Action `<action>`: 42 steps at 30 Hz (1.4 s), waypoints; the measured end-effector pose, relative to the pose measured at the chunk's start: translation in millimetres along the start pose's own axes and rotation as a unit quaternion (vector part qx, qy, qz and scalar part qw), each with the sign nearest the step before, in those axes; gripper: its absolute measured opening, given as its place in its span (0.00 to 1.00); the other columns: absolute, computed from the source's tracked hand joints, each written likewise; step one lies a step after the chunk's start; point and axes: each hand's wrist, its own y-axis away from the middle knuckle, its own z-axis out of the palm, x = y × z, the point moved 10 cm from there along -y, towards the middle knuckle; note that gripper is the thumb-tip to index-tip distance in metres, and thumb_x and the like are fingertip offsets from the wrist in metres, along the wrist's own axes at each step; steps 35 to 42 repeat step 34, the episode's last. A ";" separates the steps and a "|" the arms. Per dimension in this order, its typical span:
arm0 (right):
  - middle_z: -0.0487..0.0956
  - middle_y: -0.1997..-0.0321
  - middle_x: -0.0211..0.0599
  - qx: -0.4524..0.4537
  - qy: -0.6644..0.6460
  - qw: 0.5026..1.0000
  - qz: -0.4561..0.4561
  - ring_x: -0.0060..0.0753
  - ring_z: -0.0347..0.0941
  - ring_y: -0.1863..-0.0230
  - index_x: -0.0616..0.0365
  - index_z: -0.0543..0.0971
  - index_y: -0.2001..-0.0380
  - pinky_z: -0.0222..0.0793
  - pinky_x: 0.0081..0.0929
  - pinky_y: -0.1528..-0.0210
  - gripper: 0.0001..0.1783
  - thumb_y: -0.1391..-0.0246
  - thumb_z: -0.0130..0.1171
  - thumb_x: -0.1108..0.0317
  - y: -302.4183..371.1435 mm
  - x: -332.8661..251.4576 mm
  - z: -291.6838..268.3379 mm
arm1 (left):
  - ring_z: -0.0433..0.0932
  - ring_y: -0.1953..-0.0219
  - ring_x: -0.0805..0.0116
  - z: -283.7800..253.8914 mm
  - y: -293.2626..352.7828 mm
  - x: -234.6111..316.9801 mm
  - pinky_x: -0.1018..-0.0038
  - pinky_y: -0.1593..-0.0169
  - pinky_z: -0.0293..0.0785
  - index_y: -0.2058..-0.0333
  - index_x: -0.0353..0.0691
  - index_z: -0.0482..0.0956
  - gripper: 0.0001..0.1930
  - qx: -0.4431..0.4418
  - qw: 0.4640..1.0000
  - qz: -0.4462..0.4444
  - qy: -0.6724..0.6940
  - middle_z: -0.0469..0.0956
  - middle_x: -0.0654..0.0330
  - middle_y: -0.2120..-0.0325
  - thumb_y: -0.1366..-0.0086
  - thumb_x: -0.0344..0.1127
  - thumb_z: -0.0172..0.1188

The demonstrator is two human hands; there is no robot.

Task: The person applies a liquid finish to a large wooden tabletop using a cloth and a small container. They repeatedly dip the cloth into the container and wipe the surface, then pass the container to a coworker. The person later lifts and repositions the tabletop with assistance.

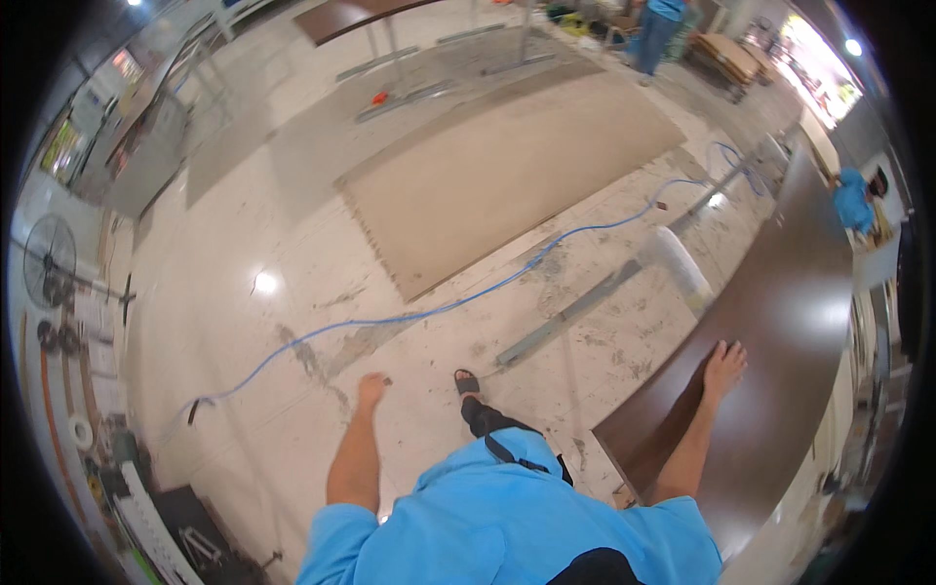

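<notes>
My right hand (725,370) lies flat, fingers spread, on the glossy top of a large dark brown panel (780,322). The panel stretches from beside my right arm to the far right, and its near left corner sticks out over the floor. My left hand (371,389) hangs in front of me over the pale floor, away from the panel. Its fingers are curled closed, and a small dark spot shows at their tips, too small to name. One foot in a dark sandal (467,381) shows on the floor between my hands.
A beige sheet (517,175) covers the floor ahead, with a blue hose (526,265) snaking along its near side. Metal legs (565,317) lead toward the panel. A standing fan (49,258) is at left. Co-workers in blue shirts (854,203) are at far right and back.
</notes>
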 end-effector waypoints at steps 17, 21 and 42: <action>0.86 0.66 0.34 -0.535 -0.475 0.656 -0.241 0.28 0.82 0.67 0.57 0.85 0.55 0.79 0.30 0.69 0.14 0.38 0.62 0.61 288.7 -671.3 277.4 | 0.84 0.67 0.59 -166.8 97.7 -293.0 0.59 0.64 0.82 0.52 0.43 0.79 0.17 0.086 0.808 -0.369 0.452 0.85 0.56 0.64 0.30 0.49 0.57; 0.85 0.71 0.34 -0.643 -0.081 0.753 -0.117 0.32 0.81 0.73 0.57 0.85 0.68 0.77 0.39 0.75 0.17 0.38 0.64 0.53 390.0 -581.7 395.8 | 0.81 0.45 0.50 -251.5 4.9 -243.9 0.52 0.49 0.79 0.34 0.37 0.68 0.29 0.064 0.859 -0.303 0.408 0.80 0.47 0.44 0.26 0.48 0.52; 0.86 0.54 0.47 -0.603 -0.300 0.715 0.188 0.43 0.86 0.61 0.59 0.80 0.44 0.84 0.44 0.59 0.21 0.36 0.60 0.59 516.8 -764.7 361.3 | 0.84 0.57 0.50 -544.0 -415.2 -42.9 0.57 0.59 0.82 0.34 0.35 0.68 0.26 0.059 0.929 -0.224 0.288 0.83 0.44 0.51 0.26 0.41 0.50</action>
